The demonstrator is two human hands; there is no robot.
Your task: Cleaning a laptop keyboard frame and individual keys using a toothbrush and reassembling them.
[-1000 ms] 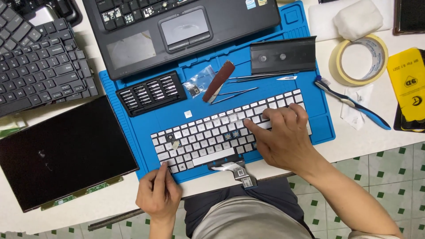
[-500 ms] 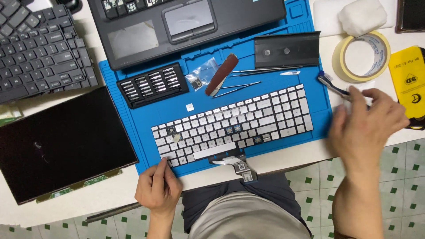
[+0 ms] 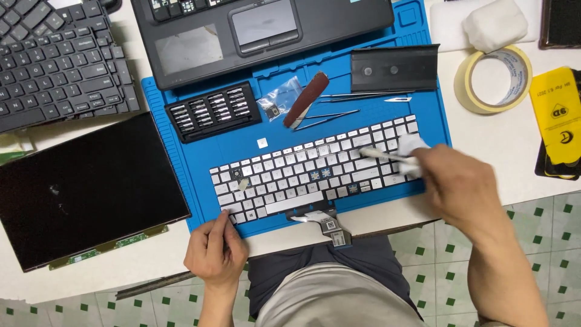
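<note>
A black laptop keyboard (image 3: 57,66) lies at the far left of the white table (image 3: 502,145), with a detached dark display panel (image 3: 85,188) in front of it. A blue silicone repair mat (image 3: 206,157) covers the centre of the table. On the mat's rear edge rests an opened black laptop base (image 3: 260,30). Below it, left to right, sit a black screwdriver bit tray (image 3: 213,111), a small clear bag (image 3: 277,103), a brown-handled tool (image 3: 305,100), metal tweezers (image 3: 330,118) and a black rectangular cover (image 3: 394,69).

The white-keyed keyboard (image 3: 315,169) lies flat on the front half of the mat, its ribbon cable (image 3: 324,223) hanging over the table edge.

The left hand (image 3: 216,251) rests at the front-left corner of the keyboard, fingers loosely curled, thumb on the mat edge; it holds nothing.

The right hand (image 3: 463,181) is over the keyboard's right end, fingers closed on a slim white tool (image 3: 384,155) whose tip points left across the keys, together with what appears to be a white wipe (image 3: 411,145); motion blur limits certainty.

A roll of masking tape (image 3: 493,79) and a yellow package (image 3: 558,115) lie at the right.
</note>
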